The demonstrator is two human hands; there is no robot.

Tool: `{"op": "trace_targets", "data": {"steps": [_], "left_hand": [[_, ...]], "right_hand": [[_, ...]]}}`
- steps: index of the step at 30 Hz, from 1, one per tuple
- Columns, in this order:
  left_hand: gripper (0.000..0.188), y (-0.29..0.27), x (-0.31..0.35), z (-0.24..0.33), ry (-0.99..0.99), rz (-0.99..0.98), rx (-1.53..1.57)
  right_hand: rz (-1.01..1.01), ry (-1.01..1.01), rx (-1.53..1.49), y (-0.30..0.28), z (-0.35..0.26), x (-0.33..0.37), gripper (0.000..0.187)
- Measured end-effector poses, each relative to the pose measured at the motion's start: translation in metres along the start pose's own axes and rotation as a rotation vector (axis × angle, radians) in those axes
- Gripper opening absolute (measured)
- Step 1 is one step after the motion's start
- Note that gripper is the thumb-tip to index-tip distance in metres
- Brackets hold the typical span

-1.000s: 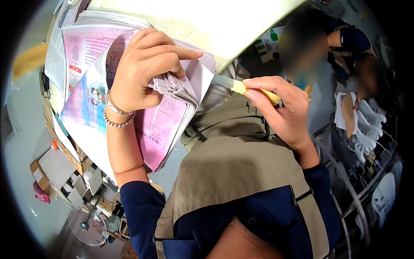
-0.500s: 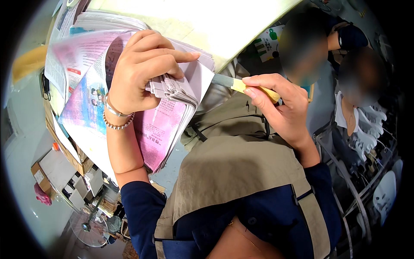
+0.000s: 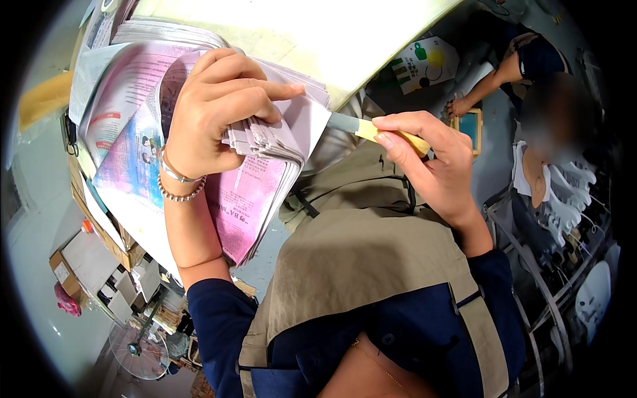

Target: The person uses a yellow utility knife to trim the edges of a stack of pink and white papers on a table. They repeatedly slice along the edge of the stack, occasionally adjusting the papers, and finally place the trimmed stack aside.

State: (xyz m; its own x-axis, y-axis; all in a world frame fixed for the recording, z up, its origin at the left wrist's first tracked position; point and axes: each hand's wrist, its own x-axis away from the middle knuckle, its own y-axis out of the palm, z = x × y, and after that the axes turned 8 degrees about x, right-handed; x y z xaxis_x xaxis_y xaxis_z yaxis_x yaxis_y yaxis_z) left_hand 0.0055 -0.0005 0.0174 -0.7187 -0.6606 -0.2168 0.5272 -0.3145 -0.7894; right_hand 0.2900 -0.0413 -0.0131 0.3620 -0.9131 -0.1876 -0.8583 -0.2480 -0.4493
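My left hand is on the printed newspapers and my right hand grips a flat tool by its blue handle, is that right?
Only the colour is wrong: the head view shows a yellow handle on the flat tool. Your right hand does grip it, and your left hand is on the printed newspapers.

My khaki cloth apron (image 3: 358,265), a pale cream desk (image 3: 298,36) and a white mask-like shape (image 3: 600,282) by a grey metal rack (image 3: 534,276) suggest a workshop.
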Motion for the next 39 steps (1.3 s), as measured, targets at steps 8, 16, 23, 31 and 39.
{"op": "trace_targets", "data": {"steps": [8,16,23,31,39], "left_hand": [[0.049,0.003,-0.001,0.000,-0.011,-0.003,0.007],[0.042,0.006,-0.004,-0.002,-0.025,-0.016,0.018],[0.033,0.009,-0.007,-0.002,-0.021,-0.009,0.034],[0.027,0.016,-0.010,-0.003,-0.030,0.010,0.040],[0.026,0.016,-0.011,-0.007,-0.041,-0.006,0.063]], "right_hand": [[0.109,0.071,0.026,-0.012,0.002,-0.013,0.009],[-0.172,0.016,0.131,-0.025,-0.004,-0.056,0.013],[-0.304,-0.075,0.235,-0.031,0.002,-0.074,0.017],[-0.620,-0.033,0.210,-0.028,0.009,-0.113,0.020],[-0.845,0.092,0.041,-0.012,0.026,-0.123,0.022]]}}
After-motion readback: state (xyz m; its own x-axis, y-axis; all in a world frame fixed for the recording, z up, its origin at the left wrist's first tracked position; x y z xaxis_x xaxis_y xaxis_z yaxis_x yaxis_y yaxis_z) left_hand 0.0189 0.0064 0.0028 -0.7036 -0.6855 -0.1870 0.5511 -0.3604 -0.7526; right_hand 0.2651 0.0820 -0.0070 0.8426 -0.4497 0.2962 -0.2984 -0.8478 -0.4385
